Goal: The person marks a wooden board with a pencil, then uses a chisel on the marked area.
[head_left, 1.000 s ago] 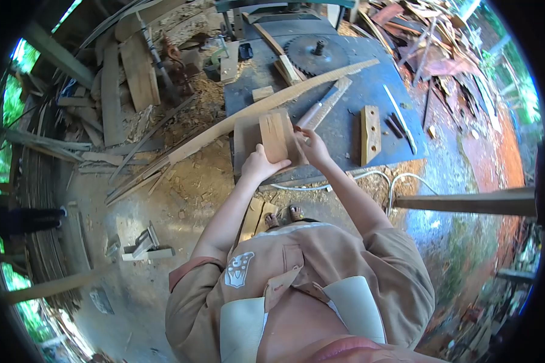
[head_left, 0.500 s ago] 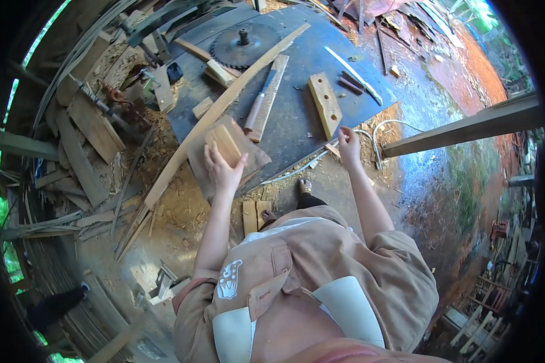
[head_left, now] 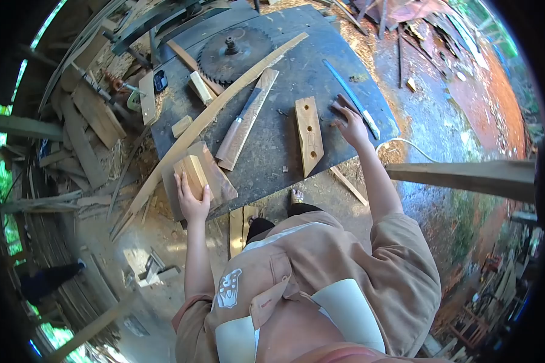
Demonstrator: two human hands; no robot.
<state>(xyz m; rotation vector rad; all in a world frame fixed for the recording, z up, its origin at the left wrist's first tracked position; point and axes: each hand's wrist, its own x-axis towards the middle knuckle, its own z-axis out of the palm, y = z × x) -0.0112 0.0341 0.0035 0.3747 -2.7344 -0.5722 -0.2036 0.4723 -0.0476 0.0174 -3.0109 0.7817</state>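
My left hand (head_left: 193,198) grips a small wooden block (head_left: 194,172) over a flat board (head_left: 220,179) at the table's near left corner. My right hand (head_left: 352,126) has its fingers apart at the table's right side, close to dark slim pieces (head_left: 343,104) and a blue-and-white strip (head_left: 351,97). Between the hands lies a wooden block with three holes (head_left: 309,136). A knife with a wooden handle (head_left: 231,137) rests on a tapered board (head_left: 264,100). What lies under my right fingers is hard to make out.
A toothed circular blade (head_left: 236,54) stands at the back of the dark table (head_left: 272,163). A long curved wooden strip (head_left: 215,106) crosses the left side. Scrap boards (head_left: 97,115) are piled at left, and a wooden beam (head_left: 460,176) juts in from the right.
My right hand has moved from beside the holed block, rightward and forward to the dark pieces, and its fingers have spread. My left hand still grips the small block. The whole view has shifted.
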